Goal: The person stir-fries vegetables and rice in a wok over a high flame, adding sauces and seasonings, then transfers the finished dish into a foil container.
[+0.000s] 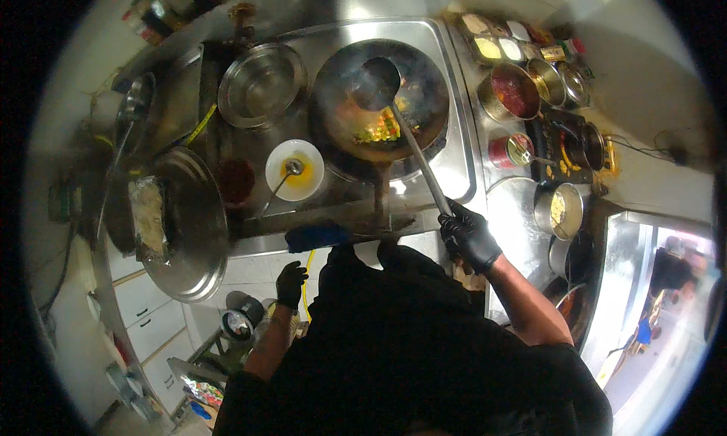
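Observation:
My right hand (468,236), in a black glove, grips the long handle of a metal wok ladle (417,146). The ladle's dark round bowl is inside a large wok (431,95) on the stove, above chopped yellow, green and red food (377,130). Some haze hangs over the wok. Lower left, my left hand (291,285), also gloved in black, hangs beside my body with nothing visible in it, its fingers slightly bent and apart. Left of the wok stands a white bowl (274,177) with yellow liquid and a metal spoon (293,167).
A metal bowl (262,87) stands behind the white bowl. At left lies a large round metal lid (196,254) with a wrapped packet (149,217). On the right are a pot of red sauce (514,91), an opened can (502,151) and several seasoning containers (488,49).

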Motion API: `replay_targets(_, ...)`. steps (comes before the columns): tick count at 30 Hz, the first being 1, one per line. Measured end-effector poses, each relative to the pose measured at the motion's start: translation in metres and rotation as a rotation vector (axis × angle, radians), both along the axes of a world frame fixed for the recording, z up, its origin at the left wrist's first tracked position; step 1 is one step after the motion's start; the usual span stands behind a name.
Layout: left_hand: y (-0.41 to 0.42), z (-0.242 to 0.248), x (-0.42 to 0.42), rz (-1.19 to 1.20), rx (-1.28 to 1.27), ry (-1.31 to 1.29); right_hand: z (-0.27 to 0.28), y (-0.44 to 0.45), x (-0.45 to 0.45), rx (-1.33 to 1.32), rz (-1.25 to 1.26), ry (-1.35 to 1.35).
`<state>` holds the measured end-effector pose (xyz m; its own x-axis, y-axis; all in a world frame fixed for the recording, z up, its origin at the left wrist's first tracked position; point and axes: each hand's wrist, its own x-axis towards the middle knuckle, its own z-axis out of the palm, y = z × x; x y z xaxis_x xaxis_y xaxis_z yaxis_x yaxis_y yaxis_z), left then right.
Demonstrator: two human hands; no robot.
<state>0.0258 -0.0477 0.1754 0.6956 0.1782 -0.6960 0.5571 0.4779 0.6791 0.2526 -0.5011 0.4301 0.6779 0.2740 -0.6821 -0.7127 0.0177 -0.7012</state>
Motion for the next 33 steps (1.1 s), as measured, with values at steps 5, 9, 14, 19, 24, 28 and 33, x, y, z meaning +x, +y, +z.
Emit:
replay_targets(5, -0.025, 0.010, 0.009, -0.174, 0.221, -0.121, -0.008, -0.021, -0.008, -0.647, 0.337, -0.523)
replay_targets(9, -0.035, 0.017, 0.022, -0.163, 0.131, -0.087, -0.009, -0.027, -0.019, -0.679, 0.453, -0.740)
replay_targets(14, -0.032, 0.013, 0.042, -0.145, 0.097, -0.083, -0.008, -0.027, -0.039, -0.644, 0.549, -0.677)
replay_targets(19, -0.022, 0.008, 0.037, -0.215, 0.175, -0.071, -0.025, -0.034, -0.023, -0.987, 0.563, -0.594)
replay_targets(24, -0.005, 0.000, 0.003, -0.202, 0.145, -0.098, -0.042, -0.033, -0.007, -0.984, 0.337, -0.812)
replay_targets(28, 0.012, -0.010, -0.015, -0.162, 0.099, -0.065, -0.051, -0.019, 0.008, -1.015, 0.227, -0.743)
replay_targets(33, 0.024, -0.014, -0.017, -0.160, 0.121, -0.033, -0.078, 0.019, 0.034, -0.937, 0.304, -0.858)
